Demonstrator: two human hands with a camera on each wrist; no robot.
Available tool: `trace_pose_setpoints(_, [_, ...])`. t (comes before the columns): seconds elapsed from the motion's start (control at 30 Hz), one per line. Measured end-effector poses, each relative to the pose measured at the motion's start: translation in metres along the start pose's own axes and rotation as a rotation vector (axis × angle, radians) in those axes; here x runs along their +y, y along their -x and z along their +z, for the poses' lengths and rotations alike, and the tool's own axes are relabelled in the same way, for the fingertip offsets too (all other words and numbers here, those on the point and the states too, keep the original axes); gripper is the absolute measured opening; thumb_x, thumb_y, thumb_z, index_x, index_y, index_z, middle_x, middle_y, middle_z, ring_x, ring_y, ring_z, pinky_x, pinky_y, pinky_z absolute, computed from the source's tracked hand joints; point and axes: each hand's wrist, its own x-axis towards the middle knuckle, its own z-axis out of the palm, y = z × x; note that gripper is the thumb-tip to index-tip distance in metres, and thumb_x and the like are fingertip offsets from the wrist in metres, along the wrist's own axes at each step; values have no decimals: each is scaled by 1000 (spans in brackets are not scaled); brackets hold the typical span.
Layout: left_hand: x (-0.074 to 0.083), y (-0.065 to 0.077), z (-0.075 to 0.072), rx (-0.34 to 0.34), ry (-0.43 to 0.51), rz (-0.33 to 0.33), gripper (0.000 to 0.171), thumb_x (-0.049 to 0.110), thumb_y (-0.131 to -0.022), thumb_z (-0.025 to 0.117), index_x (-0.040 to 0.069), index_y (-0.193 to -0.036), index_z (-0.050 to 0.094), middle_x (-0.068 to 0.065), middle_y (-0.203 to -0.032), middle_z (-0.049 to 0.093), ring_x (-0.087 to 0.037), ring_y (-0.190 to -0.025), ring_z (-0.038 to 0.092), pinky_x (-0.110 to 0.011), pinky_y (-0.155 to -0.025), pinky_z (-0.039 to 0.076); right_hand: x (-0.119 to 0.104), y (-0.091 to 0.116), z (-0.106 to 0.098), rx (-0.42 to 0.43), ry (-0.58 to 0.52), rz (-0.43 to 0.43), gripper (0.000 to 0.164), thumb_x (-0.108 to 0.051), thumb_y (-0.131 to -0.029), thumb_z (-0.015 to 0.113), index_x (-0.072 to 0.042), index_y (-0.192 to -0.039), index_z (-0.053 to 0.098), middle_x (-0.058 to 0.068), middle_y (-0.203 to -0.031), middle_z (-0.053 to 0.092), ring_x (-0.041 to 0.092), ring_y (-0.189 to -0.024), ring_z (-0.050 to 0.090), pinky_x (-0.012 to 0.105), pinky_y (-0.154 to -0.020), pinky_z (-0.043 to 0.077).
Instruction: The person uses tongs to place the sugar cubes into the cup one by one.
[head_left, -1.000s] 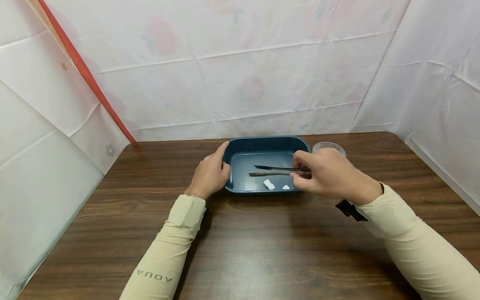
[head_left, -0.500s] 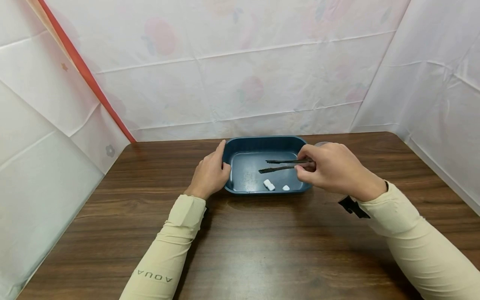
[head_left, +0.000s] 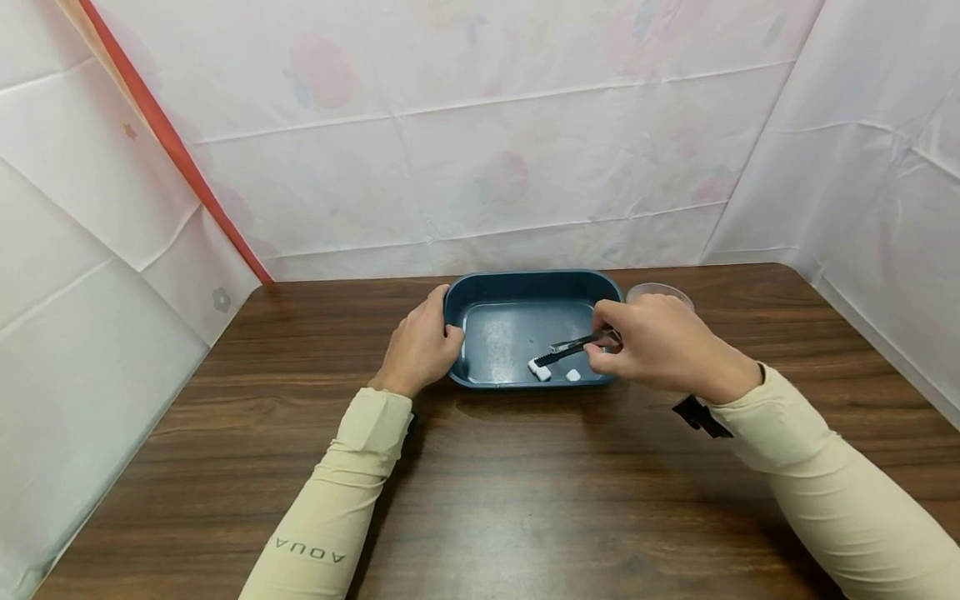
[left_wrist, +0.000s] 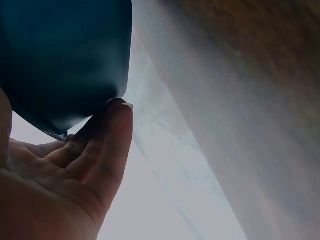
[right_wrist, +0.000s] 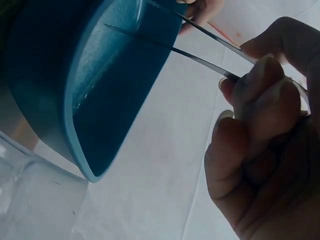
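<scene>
A dark blue rectangular tub [head_left: 491, 329] stands at the back of the table. My left hand [head_left: 417, 350] holds its left end; in the left wrist view the fingers [left_wrist: 112, 152] lie against its outer wall. Dark metal tongs with serrated tips [head_left: 557, 356] reach into the tub, pinched between thumb and fingers of my right hand [head_left: 663, 343]. Two small white blocks [head_left: 543, 375] lie touching near the front wall, with one tong tip at them. A third white block [head_left: 573, 375] sits apart, just to their right. Whether the tip touches a block, I cannot tell.
A clear round container [head_left: 662, 292] stands right of the tub, partly hidden behind my right hand. The brown wood-grain table [head_left: 480, 492] extends toward me. White patterned sheets [head_left: 360, 192] hang behind and at both sides.
The tongs have swung down and toward me, so their tips now lie near the two touching blocks, and their arms stand closer together. The left hand stays on the tub.
</scene>
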Motion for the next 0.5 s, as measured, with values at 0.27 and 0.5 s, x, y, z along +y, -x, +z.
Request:
trace_pose_setpoints(0.27, [0, 0, -1, -15, -12, -24, 59, 11, -91, 53, 5, -149, 40, -16, -133, 61, -28, -90, 65, -46, -77, 54, -2, -2, 8, -68, -38, 1, 11, -18, -87, 71, -15, -82, 62, -13, -60, 48, 4, -51, 42, 27, -48, 37])
trace_pose_setpoints(0.5, [-2, 0, -1, 0, -31, -21, 58, 13, -90, 55, 7, -147, 43, -14, -130, 64, -27, -84, 65, -46, -70, 54, -3, -4, 15, -79, -21, -41, 10, -18, -88, 70, -14, -83, 62, -13, -60, 47, 3, -52, 42, 27, -50, 38])
